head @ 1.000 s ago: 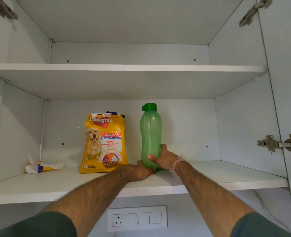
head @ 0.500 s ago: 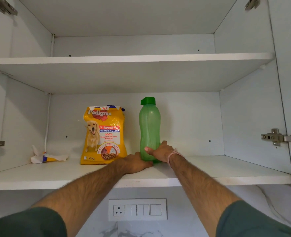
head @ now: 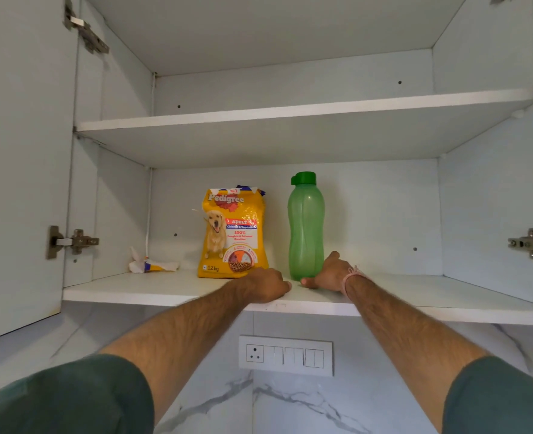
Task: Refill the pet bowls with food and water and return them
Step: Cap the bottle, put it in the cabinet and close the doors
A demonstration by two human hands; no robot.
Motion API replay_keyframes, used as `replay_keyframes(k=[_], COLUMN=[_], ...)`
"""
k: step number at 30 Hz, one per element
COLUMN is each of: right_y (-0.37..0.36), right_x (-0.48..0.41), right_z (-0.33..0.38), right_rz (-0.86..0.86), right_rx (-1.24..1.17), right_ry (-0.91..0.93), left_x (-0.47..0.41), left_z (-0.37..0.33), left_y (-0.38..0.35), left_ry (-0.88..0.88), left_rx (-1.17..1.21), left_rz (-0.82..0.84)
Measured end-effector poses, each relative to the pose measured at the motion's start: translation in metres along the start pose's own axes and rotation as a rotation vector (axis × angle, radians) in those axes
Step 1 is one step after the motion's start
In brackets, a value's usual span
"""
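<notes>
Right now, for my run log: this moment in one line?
green bottle upright on lower shelf | right hand cups its base | left hand curled on shelf

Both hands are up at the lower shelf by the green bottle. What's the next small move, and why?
Probably firm the grip of the right hand and lift the green bottle off the lower shelf: it stands upright, the hand cups its base, and the left hand rests fisted beside it, holding nothing.

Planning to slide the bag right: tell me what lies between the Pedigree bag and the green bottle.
Between Pedigree bag and green bottle the head view shows only bare shelf; the left hand rests just in front.
</notes>
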State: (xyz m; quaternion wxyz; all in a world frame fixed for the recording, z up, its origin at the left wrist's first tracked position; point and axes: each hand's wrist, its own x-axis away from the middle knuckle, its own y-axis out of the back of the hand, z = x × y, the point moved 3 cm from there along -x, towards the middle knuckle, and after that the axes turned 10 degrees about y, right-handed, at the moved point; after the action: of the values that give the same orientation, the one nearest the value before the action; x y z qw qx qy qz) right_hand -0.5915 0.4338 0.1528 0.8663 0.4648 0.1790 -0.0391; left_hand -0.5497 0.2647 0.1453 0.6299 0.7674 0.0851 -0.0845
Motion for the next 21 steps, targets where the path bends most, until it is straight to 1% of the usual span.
replay_keyframes(k=[2,7,10,12,15,18,21], right_y=[0.002,0.003,0.006,0.006,0.01,0.017,0.025], right_x=[0.013,0.054,0.09,0.116,0.163,0.208,0.25], right_z=[0.002,0.011,0.013,0.012,0.016,0.014,0.006], right_rz=[-0.003,0.016,-0.014,-0.038,-0.094,-0.192,-0.308], right_rx=[0.025,0.042,0.086,0.056,-0.048,-0.185,-0.272], right_ry=[0.018,0.095,0.141,0.179,0.27,0.285,0.272], left_x=[0.016,0.064,0.093,0.118,0.159,0.206,0.251], left_z=[0.006,0.024,0.041,0.055,0.075,0.094,0.124], left_y=[-0.001,-0.006,-0.014,-0.021,-0.026,-0.027,-0.025], left_ry=[-0.007,-0.099,-0.171,-0.185,-0.124,-0.073,0.015], left_rx=[0.055,0.011,0.063,0.211,0.507,0.668,0.828], left_rz=[0.005,-0.136,-0.225,-0.248,-0.193,-0.19,-0.182])
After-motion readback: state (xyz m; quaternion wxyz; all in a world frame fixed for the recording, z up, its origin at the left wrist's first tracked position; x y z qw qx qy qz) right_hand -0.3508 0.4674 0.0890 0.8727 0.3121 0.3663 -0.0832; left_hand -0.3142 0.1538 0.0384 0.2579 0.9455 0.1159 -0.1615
